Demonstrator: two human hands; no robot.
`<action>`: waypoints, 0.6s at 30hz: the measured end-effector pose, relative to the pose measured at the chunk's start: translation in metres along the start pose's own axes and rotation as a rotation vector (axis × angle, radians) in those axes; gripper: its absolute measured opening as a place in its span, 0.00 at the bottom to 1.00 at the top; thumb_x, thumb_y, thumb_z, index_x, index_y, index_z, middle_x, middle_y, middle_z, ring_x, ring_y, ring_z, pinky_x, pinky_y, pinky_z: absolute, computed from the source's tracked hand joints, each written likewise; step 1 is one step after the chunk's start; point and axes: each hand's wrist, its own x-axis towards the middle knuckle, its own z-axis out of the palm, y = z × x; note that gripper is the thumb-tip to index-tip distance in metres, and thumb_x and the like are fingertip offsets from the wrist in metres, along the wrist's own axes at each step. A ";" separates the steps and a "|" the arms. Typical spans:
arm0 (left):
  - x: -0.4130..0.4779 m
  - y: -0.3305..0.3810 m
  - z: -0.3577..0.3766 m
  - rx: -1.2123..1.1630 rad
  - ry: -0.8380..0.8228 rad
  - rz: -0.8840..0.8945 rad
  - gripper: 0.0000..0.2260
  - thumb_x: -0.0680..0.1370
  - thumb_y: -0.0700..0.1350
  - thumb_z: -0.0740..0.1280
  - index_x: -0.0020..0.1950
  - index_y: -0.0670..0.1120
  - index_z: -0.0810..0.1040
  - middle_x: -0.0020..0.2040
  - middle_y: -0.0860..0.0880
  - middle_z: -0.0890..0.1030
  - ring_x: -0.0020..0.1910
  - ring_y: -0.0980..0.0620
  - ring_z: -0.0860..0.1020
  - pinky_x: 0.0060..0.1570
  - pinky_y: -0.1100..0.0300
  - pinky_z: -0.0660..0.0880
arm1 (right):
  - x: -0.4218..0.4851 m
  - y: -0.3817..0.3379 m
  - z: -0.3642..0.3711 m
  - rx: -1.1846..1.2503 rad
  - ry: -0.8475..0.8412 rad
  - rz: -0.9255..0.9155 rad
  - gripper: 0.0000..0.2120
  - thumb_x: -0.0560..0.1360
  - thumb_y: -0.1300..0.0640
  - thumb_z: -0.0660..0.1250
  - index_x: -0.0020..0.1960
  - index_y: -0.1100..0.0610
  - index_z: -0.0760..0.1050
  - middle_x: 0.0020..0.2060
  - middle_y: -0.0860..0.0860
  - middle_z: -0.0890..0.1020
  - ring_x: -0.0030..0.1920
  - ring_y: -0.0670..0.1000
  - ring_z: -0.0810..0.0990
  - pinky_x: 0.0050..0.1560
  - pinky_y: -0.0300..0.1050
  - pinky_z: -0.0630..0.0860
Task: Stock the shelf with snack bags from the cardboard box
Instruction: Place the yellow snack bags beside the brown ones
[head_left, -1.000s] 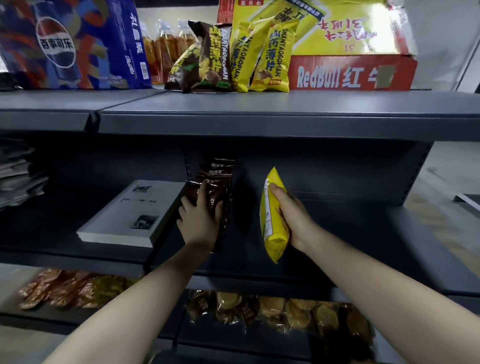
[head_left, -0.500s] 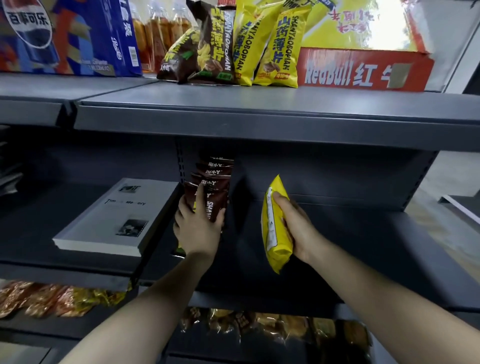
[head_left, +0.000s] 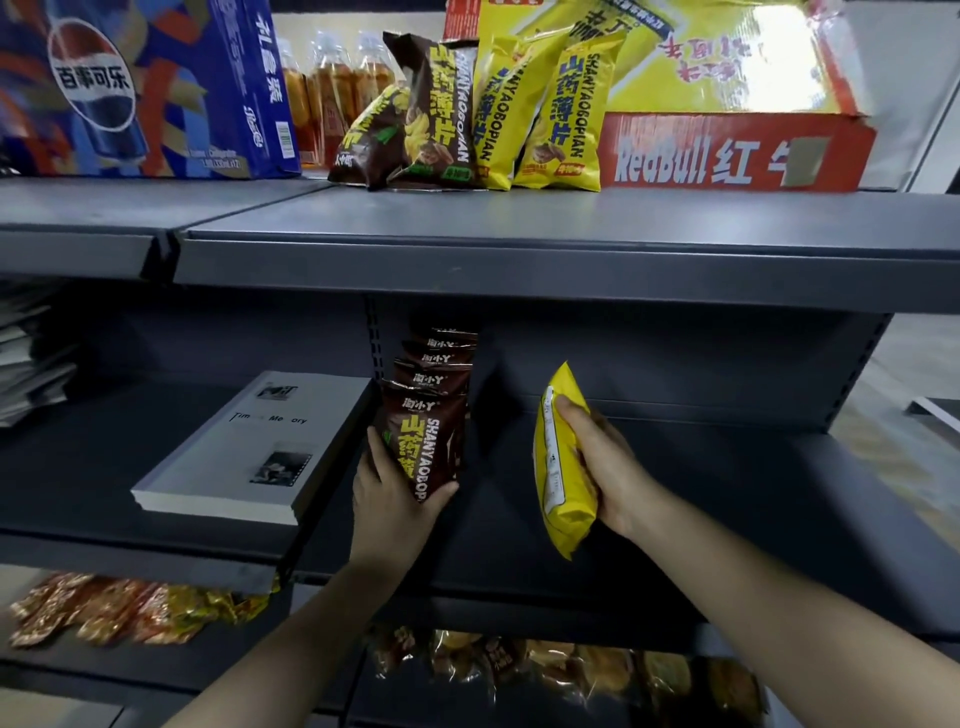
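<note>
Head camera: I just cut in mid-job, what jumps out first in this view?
The two hands on the middle shelf: the right hand grips a yellow snack bag upright, while the left hand steadies a row of brown snack bags standing beside a white book. On the top shelf, bright yellow and brown bags lean between a blue Pepsi carton and a red RedBull box.

Left hand (head_left: 390, 501) grips the front brown snack bag (head_left: 423, 441) at its base; a row of like bags stands upright behind it on the middle shelf (head_left: 727, 499). Right hand (head_left: 605, 467) holds a yellow snack bag (head_left: 558, 483) upright, apart to the right. White book (head_left: 244, 447) lies flat on the left.
</note>
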 end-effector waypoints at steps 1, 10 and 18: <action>-0.001 0.000 0.000 0.007 -0.008 0.006 0.53 0.68 0.57 0.74 0.78 0.43 0.41 0.73 0.38 0.58 0.73 0.39 0.56 0.70 0.43 0.58 | 0.000 0.000 -0.001 0.003 0.002 -0.003 0.18 0.76 0.43 0.64 0.63 0.48 0.68 0.51 0.51 0.79 0.49 0.52 0.80 0.39 0.45 0.77; 0.003 0.003 0.005 0.039 -0.010 -0.042 0.50 0.68 0.58 0.73 0.77 0.41 0.46 0.70 0.37 0.61 0.70 0.38 0.61 0.69 0.42 0.60 | 0.001 0.012 -0.002 -0.067 0.041 -0.082 0.13 0.75 0.44 0.66 0.58 0.46 0.70 0.54 0.49 0.79 0.53 0.51 0.79 0.53 0.49 0.77; -0.013 0.032 -0.018 0.182 0.101 0.884 0.19 0.77 0.46 0.60 0.68 0.43 0.70 0.67 0.45 0.71 0.70 0.47 0.67 0.68 0.44 0.66 | 0.024 0.002 0.011 -0.308 0.131 -0.341 0.25 0.76 0.47 0.66 0.70 0.50 0.63 0.58 0.48 0.75 0.54 0.48 0.77 0.52 0.41 0.74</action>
